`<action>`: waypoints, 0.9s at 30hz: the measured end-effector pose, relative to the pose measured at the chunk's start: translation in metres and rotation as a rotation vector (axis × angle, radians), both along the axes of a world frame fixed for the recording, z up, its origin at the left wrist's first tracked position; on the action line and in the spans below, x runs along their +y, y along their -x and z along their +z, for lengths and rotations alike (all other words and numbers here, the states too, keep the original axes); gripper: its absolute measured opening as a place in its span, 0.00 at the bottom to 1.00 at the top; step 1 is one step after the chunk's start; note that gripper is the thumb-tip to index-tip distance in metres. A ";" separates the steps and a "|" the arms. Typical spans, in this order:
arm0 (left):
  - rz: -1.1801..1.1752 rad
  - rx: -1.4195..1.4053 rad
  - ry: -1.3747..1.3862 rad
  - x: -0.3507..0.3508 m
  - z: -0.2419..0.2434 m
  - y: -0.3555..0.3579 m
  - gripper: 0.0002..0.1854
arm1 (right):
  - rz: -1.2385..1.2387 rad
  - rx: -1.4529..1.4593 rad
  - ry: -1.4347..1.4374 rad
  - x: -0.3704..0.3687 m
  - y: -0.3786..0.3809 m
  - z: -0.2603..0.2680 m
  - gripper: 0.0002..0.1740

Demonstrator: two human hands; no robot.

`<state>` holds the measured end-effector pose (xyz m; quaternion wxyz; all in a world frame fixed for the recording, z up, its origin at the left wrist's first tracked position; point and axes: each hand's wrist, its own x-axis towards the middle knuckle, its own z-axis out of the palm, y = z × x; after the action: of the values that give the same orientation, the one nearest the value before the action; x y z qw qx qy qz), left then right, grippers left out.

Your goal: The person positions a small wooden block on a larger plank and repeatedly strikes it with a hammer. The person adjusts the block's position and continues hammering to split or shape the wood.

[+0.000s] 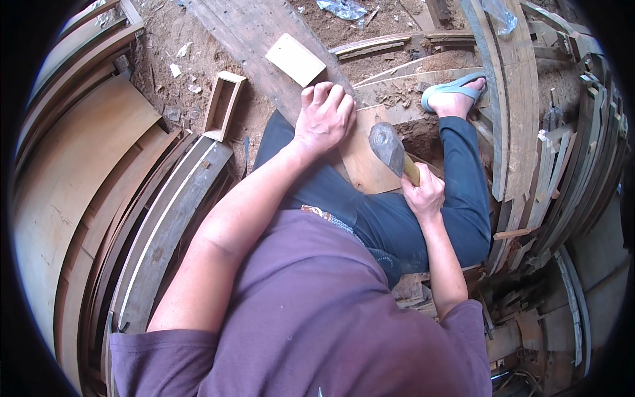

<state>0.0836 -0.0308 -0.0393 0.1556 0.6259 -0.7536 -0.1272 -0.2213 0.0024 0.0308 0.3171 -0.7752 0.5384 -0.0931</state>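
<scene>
My right hand point(425, 192) grips the yellowish handle of a hammer point(388, 148), whose worn steel head is raised over a thin wooden board point(369, 164) lying between my legs. My left hand point(327, 114) rests over the end of a long, weathered plank point(238, 34) with its fingers curled down. What lies beneath those fingers is hidden, so I cannot tell whether they hold anything. Just beyond them a pale rectangular wooden piece point(296, 58) sits on the plank, apart from the hammer.
An open rectangular wooden frame point(224, 105) stands on end at left, beside stacked boards point(84, 164). Long curved-looking planks point(516, 99) and piled wooden strips point(570, 164) line the right. Sawdust and scraps cover the ground point(168, 44). My sandalled foot point(454, 97) is ahead right.
</scene>
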 end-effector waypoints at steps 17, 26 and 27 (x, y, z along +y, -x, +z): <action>0.005 0.003 0.008 -0.001 -0.001 0.001 0.08 | -0.021 0.089 -0.115 -0.004 -0.004 -0.001 0.15; 0.002 0.011 0.024 -0.001 -0.001 0.000 0.08 | -0.041 -0.053 -0.004 -0.002 -0.004 0.001 0.15; 0.004 0.013 0.020 -0.001 0.000 0.001 0.08 | -0.034 -0.017 -0.038 -0.001 -0.004 0.000 0.14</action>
<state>0.0829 -0.0318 -0.0397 0.1670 0.6248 -0.7526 -0.1234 -0.2171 0.0009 0.0311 0.3348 -0.7589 0.5504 -0.0948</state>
